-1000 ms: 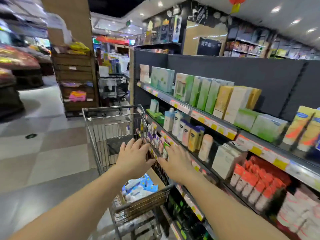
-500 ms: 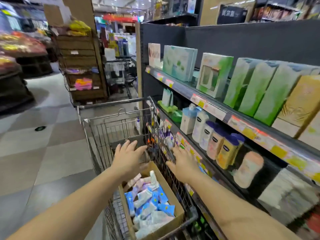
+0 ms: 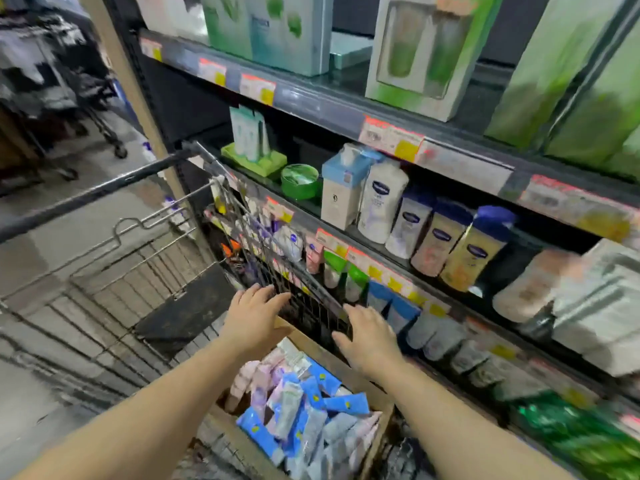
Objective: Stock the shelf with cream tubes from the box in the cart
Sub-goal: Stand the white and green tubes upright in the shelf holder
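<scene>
Both hands hold nothing, fingers spread: left hand [image 3: 254,311] at the box [image 3: 360,367] far edge, right hand [image 3: 369,336] on the cart [image 3: 277,251] side. Tubes [image 3: 301,410] lie jumbled just below and nearer, closest to the left; the shelf [image 3: 391,268] stands beyond, right.

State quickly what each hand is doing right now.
Left hand: open, fingers straight, over the box, holding nothing.
Right hand: open, at the cart side, holding nothing.
</scene>
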